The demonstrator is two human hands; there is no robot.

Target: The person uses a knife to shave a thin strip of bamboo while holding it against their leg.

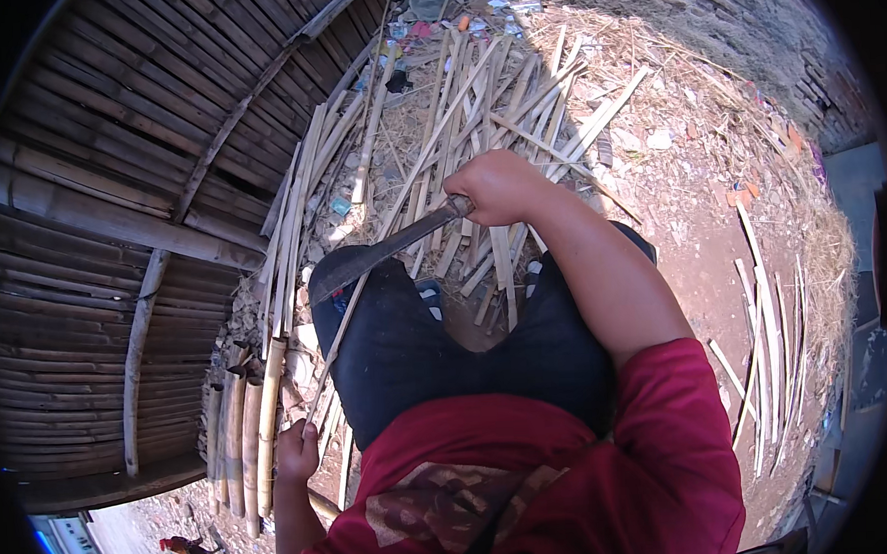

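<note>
My right hand (pixel 499 187) is closed round the handle of a machete (pixel 368 257), held out in front of me. Its broad, dark blade points left, over my left knee. Low on the left, my left hand (pixel 297 452) grips a long, thin bamboo strip (pixel 338 341). From that hand the strip slants up and away past my left thigh, crossing near the blade. Whether blade and strip touch, I cannot tell. Beyond my feet lies a loose heap of split bamboo strips (pixel 471 103).
A bamboo-slat wall (pixel 75 234) rises on the left. Several thick bamboo poles (pixel 238 444) lie beside my left arm. More thin strips (pixel 768 342) are on the ground at right. A rooster (pixel 188 553) stands at the lower left. A brick wall (pixel 749 16) bounds the far right.
</note>
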